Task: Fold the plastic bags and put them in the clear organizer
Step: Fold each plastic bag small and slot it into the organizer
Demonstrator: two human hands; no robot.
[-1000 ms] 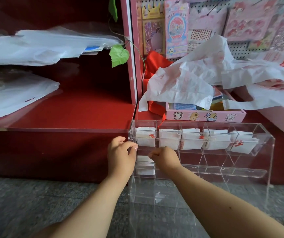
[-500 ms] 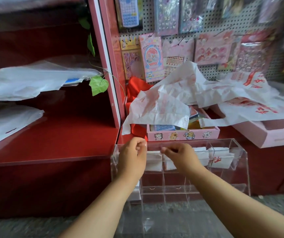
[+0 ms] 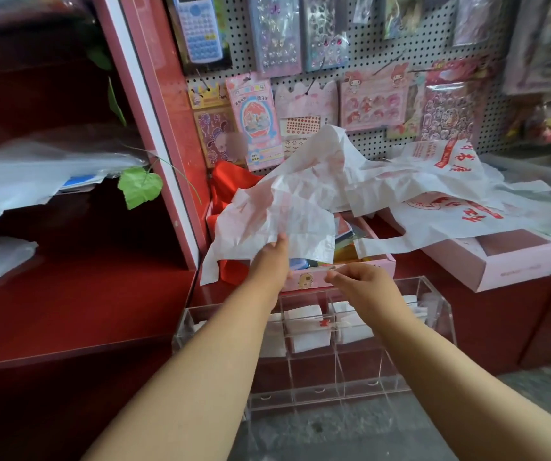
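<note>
A crumpled white plastic bag with red print point(image 3: 287, 207) lies on top of a small pink box point(image 3: 307, 280). My left hand point(image 3: 271, 261) reaches up to this bag's lower edge, and its extended fingertips touch the plastic. My right hand point(image 3: 364, 286) hovers just right of it over the clear organizer point(image 3: 435, 296), fingers curled with thumb against forefinger, holding nothing. More loose white bags point(image 3: 450, 207) spread to the right. The organizer stands on the floor below; several folded bags point(image 3: 307, 332) sit in its upper compartments, while the lower row looks bare.
A larger pink box point(image 3: 500, 266) sits under the bags at right. A red shelf point(image 3: 84, 294) with clear bags point(image 3: 34, 174) is at left. Behind hang a pegboard of sticker packs point(image 3: 367, 104), a calculator point(image 3: 197, 28), a green leaf point(image 3: 139, 188) and red cloth point(image 3: 226, 178).
Both hands have risen from the organizer's compartments toward the bag pile. The left hand now touches the nearest bag, and my view has tilted upward.
</note>
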